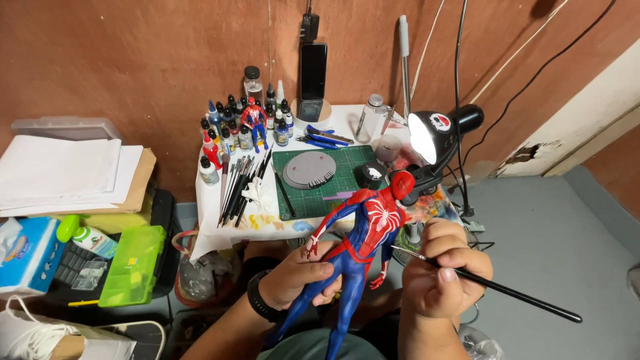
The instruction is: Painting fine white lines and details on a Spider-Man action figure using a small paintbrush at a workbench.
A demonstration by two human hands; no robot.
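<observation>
My left hand [300, 277] grips a red and blue superhero figure [365, 230] around its hip and thigh, holding it tilted with its red head toward the lamp. My right hand [443, 270] pinches a thin black paintbrush [507, 288]. The brush tip rests close to the figure's side, and its handle points out to the lower right. A black watch sits on my left wrist.
A small white table [347, 123] holds a green cutting mat [340, 183] with grey discs, a row of brushes [241, 187], several paint bottles [230, 130], a smaller red and blue figure [254, 120], a phone on a stand [313, 73] and a lit black lamp [433, 137]. Papers, a tissue box and a green case [133, 263] lie at the left.
</observation>
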